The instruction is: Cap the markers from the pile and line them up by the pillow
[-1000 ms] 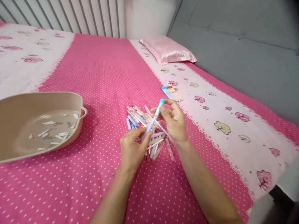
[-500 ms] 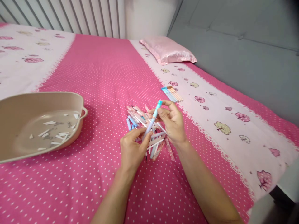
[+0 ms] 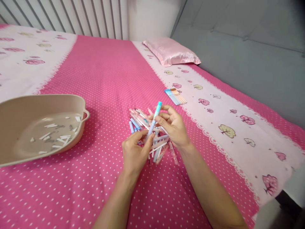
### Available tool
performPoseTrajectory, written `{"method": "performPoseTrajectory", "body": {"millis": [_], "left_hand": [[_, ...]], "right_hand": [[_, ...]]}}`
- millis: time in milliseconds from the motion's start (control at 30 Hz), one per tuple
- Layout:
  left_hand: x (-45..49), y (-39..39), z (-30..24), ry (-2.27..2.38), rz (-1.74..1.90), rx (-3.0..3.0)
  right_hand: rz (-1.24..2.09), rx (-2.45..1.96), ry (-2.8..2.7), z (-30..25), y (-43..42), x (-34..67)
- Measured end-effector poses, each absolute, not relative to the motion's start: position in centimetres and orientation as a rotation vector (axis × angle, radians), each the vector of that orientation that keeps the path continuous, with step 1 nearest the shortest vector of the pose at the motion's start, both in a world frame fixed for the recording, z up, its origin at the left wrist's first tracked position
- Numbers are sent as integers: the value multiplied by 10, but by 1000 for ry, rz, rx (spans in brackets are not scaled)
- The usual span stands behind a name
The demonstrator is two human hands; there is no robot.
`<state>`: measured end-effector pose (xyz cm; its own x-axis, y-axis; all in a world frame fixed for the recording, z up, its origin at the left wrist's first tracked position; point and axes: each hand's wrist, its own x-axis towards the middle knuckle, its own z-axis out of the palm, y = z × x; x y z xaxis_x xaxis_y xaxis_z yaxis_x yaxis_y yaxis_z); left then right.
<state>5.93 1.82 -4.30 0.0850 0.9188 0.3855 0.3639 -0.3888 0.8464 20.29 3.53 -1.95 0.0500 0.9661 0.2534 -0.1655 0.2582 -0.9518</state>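
pen in hand: slim pale-blue plastic pen with a turquoise cap is being held up over the pile, tilted, cap end pointing up and away, lower end toward the person
left hand: left hand is curling closed round the pen's lower end, thumb and fingers pinching the barrel, likely steadying it so the other end can be worked
right hand: right hand is pinching the pen's upper half just under the cap, fingers bent and closed on it, thumb on the near side; both hands are gripping the same pen
why lifted: pen is being kept clear of the heap, so it is touching nothing but the two hands
loose pile: jumbled heap of pink, blue and white plastic pens is lying on the bed directly under the hands, crisscrossed, unsorted
sorted row: small neat row of blue and orange pens is lying side by side on the pale printed strip, well apart from the heap, beyond the right hand
basin: shallow beige plastic basin with a side handle is sitting on the bed well to the left of the hands
basin contents: small white and grey scraps are lying scattered on its floor; too small to tell what they are
bed: pink white-dotted bedsheet is carrying everything
far end: glossy pink satin pillow is lying by the grey headboard
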Motion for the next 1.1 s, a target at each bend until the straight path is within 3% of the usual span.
{"method": "performPoseTrajectory", "body": {"millis": [1100], "left_hand": [[57,18,-42,1200,1213,1882]], "right_hand": [[1202,-923,-1201,-13,32,205]]}}
